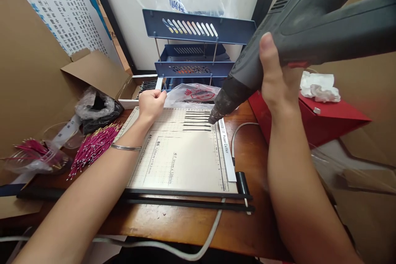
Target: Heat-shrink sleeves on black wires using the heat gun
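My right hand (276, 76) is wrapped round a dark grey heat gun (295, 18), thumb up along its side. The gun tilts down to the left, its nozzle close by the ends of several thin black strips (197, 122). These lie side by side across a cream paper cutter board (192, 161) printed with a grid and paper sizes. My left hand (151, 105) is closed in a fist over the board's far left corner; whatever is inside the fingers, if anything, is hidden. A bangle circles the left wrist.
Pink sticks (94, 146) lie left of the board. Behind stand a blue tiered tray (198, 68) and a white box (128, 103) with black pieces. A red box (324, 117) with crumpled tissue is at right. A grey cable (213, 231) crosses the front.
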`<act>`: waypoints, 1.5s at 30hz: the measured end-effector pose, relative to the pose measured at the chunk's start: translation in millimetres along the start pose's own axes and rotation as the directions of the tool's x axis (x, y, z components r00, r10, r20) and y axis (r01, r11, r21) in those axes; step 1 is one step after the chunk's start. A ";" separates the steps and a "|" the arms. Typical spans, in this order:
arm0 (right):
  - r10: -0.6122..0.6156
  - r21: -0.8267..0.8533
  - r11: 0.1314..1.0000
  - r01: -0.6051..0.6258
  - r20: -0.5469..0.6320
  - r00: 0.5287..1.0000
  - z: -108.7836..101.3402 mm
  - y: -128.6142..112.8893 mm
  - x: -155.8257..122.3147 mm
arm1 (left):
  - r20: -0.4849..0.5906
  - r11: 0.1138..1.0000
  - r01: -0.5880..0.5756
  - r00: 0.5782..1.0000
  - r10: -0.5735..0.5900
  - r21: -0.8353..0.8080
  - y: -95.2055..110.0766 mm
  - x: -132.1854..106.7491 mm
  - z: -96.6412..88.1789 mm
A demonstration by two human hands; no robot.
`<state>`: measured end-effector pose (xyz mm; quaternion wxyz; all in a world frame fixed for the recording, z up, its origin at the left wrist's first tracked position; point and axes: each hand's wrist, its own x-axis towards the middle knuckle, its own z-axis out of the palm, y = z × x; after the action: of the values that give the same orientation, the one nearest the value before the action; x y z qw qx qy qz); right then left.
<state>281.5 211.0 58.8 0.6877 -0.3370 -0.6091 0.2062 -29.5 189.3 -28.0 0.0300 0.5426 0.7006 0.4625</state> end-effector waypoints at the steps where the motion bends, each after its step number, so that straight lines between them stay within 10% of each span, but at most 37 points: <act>1: 0.009 0.000 1.000 -0.009 0.008 1.000 1.0 -0.4 -0.7 | 0.002 1.000 0.001 1.000 -0.001 -0.005 0.1 0.0 0.0; 11: -0.049 -0.012 0.999 0.049 0.037 0.998 2.7 3.5 0.2 | 0.213 0.989 -0.140 0.969 0.127 0.043 4.6 -8.0 -2.8; 17: -0.059 0.011 0.998 0.058 0.029 0.998 0.5 -0.7 -0.3 | 0.525 0.939 -0.341 0.793 0.309 -0.038 7.1 -11.5 0.0; 23: -0.063 -0.016 0.998 0.063 0.014 0.998 4.2 -0.2 -2.9 | 0.643 0.935 -0.349 0.703 0.303 -0.059 5.7 -10.4 -0.6; 45: -0.045 -0.047 0.998 0.050 0.096 0.994 0.5 13.9 4.6 | 0.664 0.920 -0.388 0.673 0.327 -0.059 1.4 -7.6 0.6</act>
<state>283.5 223.9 52.0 0.6542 -0.3291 -0.6539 0.1903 -25.0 183.6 -30.8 0.1613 0.7977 0.5433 0.2060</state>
